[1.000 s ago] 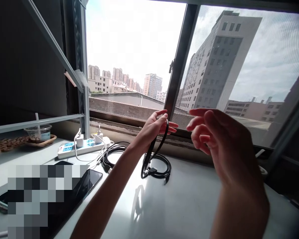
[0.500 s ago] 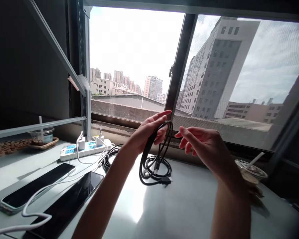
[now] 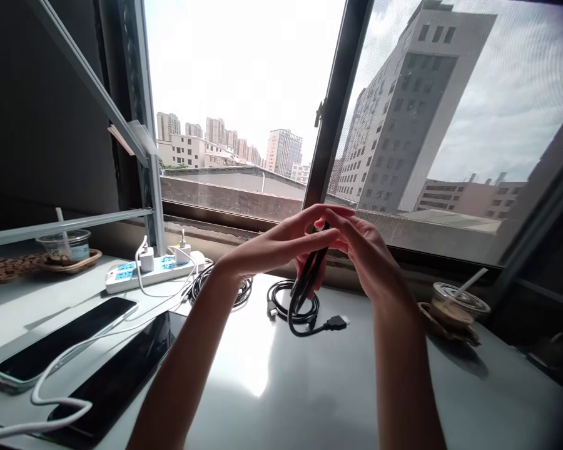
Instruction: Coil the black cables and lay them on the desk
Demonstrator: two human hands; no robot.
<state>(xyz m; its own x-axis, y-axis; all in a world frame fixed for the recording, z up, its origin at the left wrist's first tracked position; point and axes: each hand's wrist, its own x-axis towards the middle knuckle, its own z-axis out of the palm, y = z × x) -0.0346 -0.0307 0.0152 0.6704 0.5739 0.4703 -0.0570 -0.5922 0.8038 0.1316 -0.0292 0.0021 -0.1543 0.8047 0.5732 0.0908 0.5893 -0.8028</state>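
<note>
The pale tabletop point(image 3: 309, 387) bears two coiled black cables point(image 3: 223, 287) point(image 3: 315, 311), a power strip point(image 3: 157, 274), two dark-screened devices point(image 3: 65, 340) point(image 3: 122, 375) and two lidded cups on trays point(image 3: 70, 247) point(image 3: 455, 306).

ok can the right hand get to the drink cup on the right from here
Probably yes: the cup stands just right of the forearm, and nothing seems to block its near side. The right hand would first have to leave the black cable.

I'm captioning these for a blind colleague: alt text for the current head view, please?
A left hand and right hand meet around a looped black cable, its plug loose, over a pale table. Two cable coils lie beyond, with a power strip, phone and larger dark device to the left, a cup at each side and a window behind.
</note>
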